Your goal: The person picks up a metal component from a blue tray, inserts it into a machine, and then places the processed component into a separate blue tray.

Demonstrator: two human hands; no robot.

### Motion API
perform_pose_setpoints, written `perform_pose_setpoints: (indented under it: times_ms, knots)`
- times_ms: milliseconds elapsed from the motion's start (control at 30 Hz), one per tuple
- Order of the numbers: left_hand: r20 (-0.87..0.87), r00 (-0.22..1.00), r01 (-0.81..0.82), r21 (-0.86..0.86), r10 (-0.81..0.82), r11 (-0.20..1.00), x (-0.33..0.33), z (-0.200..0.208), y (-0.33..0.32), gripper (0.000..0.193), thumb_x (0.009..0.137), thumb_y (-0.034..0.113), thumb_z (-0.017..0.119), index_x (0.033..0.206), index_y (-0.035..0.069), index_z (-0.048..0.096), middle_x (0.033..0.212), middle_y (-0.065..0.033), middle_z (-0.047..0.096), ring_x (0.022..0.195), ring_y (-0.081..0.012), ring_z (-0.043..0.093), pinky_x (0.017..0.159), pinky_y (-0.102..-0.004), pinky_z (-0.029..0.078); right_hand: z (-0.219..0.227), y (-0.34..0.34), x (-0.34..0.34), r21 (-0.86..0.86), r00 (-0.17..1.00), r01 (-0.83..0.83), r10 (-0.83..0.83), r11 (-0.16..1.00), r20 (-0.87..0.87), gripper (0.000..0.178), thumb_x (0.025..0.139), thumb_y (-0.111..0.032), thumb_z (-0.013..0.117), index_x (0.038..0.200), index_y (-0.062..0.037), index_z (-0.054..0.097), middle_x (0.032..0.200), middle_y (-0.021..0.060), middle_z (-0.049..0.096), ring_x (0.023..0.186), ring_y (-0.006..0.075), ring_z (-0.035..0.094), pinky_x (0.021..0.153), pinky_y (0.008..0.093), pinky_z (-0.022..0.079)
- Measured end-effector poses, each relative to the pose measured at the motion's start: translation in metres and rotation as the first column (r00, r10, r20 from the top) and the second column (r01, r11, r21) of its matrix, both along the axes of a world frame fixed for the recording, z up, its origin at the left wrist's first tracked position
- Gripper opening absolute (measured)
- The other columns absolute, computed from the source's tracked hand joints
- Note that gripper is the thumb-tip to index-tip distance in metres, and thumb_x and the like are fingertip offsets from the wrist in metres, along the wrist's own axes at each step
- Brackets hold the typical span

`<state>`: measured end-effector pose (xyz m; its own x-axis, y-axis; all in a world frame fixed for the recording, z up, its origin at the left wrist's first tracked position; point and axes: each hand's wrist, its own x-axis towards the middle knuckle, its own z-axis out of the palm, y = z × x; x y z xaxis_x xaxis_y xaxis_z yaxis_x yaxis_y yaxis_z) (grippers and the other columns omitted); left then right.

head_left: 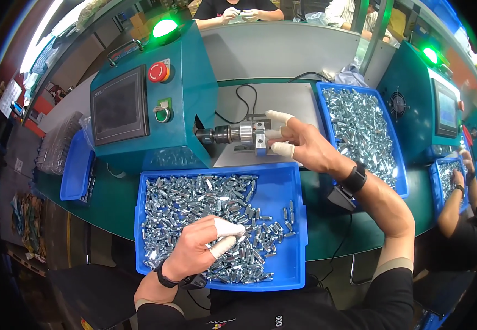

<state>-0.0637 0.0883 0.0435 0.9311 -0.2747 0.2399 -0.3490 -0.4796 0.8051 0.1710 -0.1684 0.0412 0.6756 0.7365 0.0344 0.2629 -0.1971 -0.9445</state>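
Note:
My left hand [197, 247] is over a blue tray [303, 220] full of small shiny metal sleeves [194, 201]. Its thumb and forefinger, in white finger cots, pinch together; whatever lies between the tips blends with the sleeves below. My right hand [310, 146] reaches to the outer end of a metal fixture [260, 138] lined up with a machine's spindle [225, 135]. There the thumb and forefinger are spread apart, also in cots, with a middle fingertip at the fixture's end face. Any part inside the fixture is hidden.
The teal machine [183, 82] has a dark screen [120, 104], a red stop button [159, 71] and a lit green lamp [165, 28]. Another blue tray of sleeves [359, 126] stands right of my right hand. A second machine [414, 93] and co-workers are beyond.

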Motion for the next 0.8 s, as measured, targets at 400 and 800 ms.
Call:
perform_pose_setpoints:
  times_ms: [400,800]
  knots:
    - [-0.089,0.996,-0.021,0.006,0.021,1.0,0.006,-0.007,-0.004,0.025,0.092,-0.004,0.075,0.116,0.003,0.079,0.103,-0.01,0.081,0.096,-0.0245,0.076,0.086,-0.0365,0.059,-0.018,-0.003,-0.007,0.144,0.996,0.002,0.01,0.99,-0.085,0.078,0.101,-0.013,0.069,0.168,-0.0025,0.032,0.143,0.0231,0.066,0.137,0.0304,0.063,0.116,0.0441,0.049]
    - [-0.095,0.995,-0.006,0.017,0.008,1.0,0.003,-0.007,-0.001,0.028,0.09,-0.006,0.074,0.116,0.003,0.079,0.103,-0.0101,0.081,0.097,-0.0246,0.077,0.086,-0.0358,0.06,-0.021,-0.003,-0.004,0.137,0.994,0.046,-0.031,0.989,-0.108,0.076,0.102,-0.014,0.07,0.167,-0.0019,0.033,0.145,0.0211,0.065,0.138,0.0291,0.062,0.115,0.0423,0.05]
